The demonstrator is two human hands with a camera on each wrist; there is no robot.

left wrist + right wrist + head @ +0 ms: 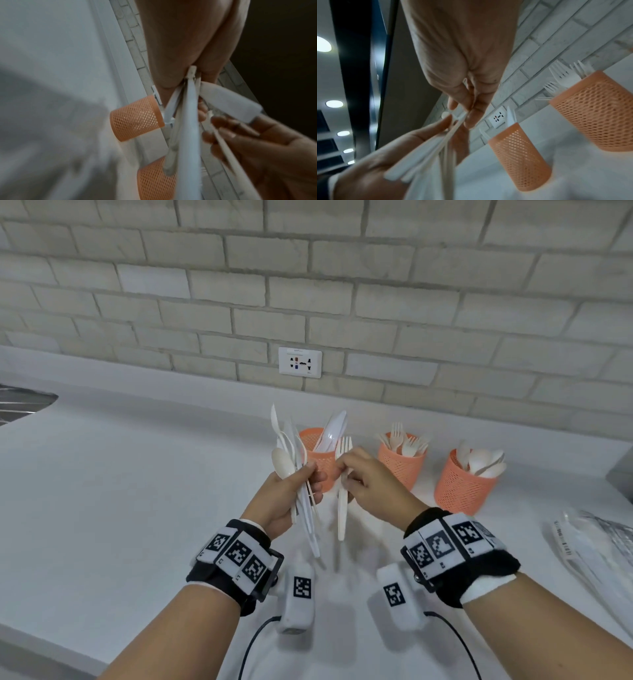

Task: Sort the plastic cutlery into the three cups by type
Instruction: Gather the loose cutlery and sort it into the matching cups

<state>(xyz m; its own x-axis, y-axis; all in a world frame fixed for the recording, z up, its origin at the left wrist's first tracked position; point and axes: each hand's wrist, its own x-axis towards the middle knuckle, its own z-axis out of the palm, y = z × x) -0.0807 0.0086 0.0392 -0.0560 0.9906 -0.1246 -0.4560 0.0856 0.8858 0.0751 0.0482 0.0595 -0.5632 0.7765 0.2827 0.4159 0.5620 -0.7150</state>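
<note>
Three orange mesh cups stand in a row near the wall: the left cup (pixel 322 462) holds knives, the middle cup (pixel 400 470) forks, the right cup (pixel 460 491) spoons. My left hand (pixel 313 477) grips a mixed bundle of white cutlery (pixel 284 463) upright, in front of the left cup. My right hand (pixel 344 470) pinches a single white fork (pixel 342 515), tines up, just beside the bundle. In the right wrist view the right hand (pixel 469 112) pinches the fork against the bundle, with the knife cup (pixel 518 155) and fork cup (pixel 594 108) beyond.
A clear plastic bag of cutlery (pixel 599 542) lies at the right on the white counter (pixel 137 491). A metal sink (pixel 20 405) shows at the far left. A wall socket (pixel 300 362) sits on the brick wall behind the cups.
</note>
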